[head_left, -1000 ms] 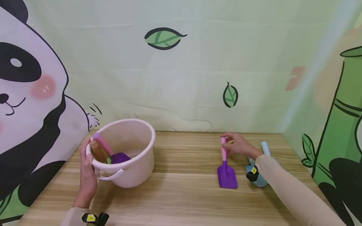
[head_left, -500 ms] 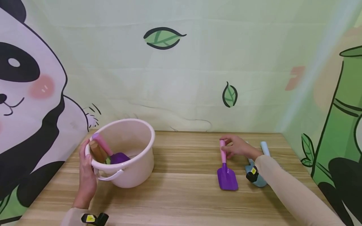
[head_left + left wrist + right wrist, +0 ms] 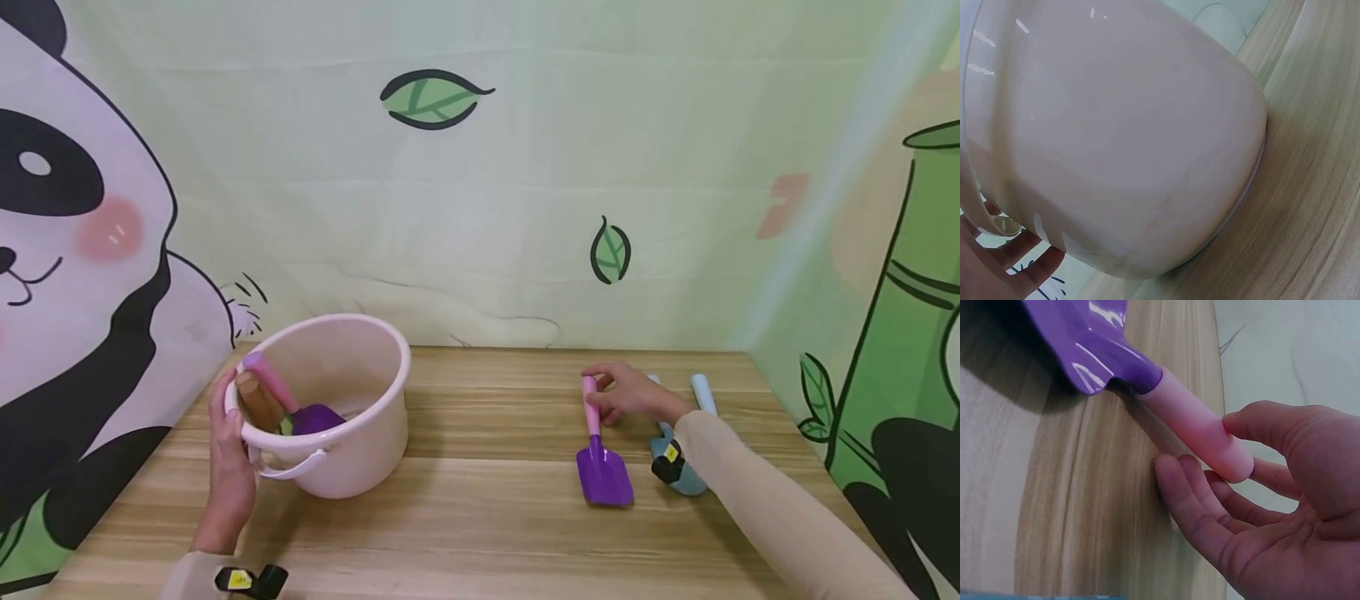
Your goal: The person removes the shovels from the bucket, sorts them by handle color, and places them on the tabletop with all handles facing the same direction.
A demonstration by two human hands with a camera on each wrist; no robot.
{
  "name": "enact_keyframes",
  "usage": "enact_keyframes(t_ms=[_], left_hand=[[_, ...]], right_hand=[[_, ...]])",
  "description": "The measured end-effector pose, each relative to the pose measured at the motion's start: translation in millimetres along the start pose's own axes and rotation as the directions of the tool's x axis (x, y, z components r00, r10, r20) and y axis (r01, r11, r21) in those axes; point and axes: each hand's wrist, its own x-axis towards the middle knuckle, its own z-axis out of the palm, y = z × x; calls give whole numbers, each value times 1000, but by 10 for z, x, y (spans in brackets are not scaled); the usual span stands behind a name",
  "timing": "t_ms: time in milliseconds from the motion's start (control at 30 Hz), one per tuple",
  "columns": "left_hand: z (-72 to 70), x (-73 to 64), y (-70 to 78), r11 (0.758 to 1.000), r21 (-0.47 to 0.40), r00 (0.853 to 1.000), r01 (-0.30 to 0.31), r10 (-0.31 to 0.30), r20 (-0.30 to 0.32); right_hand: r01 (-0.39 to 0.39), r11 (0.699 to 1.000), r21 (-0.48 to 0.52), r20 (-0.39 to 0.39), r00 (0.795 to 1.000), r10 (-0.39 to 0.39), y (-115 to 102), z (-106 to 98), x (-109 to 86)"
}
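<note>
A pale pink bucket [image 3: 360,450] stands at the left of the table. My left hand [image 3: 231,467] holds its left side near the rim; in the left wrist view its fingers [image 3: 1038,269] touch the outer wall. Inside the bucket lie a shovel with a purple blade [image 3: 317,419] and a brown wooden-looking piece [image 3: 258,400]. On the right, my right hand [image 3: 626,392] pinches the pink handle [image 3: 1194,425] of a toy shovel [image 3: 603,477] near its end. Its purple blade points towards me, low over the table.
Light blue toy tools, one with a scoop [image 3: 688,479] and one showing a handle [image 3: 703,393], lie partly hidden by my right forearm. A printed backdrop [image 3: 510,208] rises behind the wooden table [image 3: 480,517].
My right hand has moved slightly down and left with the toy shovel, and its blade has shifted a little nearer to me. The left hand and bucket stay almost still.
</note>
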Motion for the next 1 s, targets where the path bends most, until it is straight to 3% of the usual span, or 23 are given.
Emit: enact_keyframes(t_ms=[1000], left_hand=[[-3, -1, 9, 1000, 23, 1000, 12, -12, 5]], right_hand=[[-19, 999, -29, 23, 1000, 20, 20, 8, 8]])
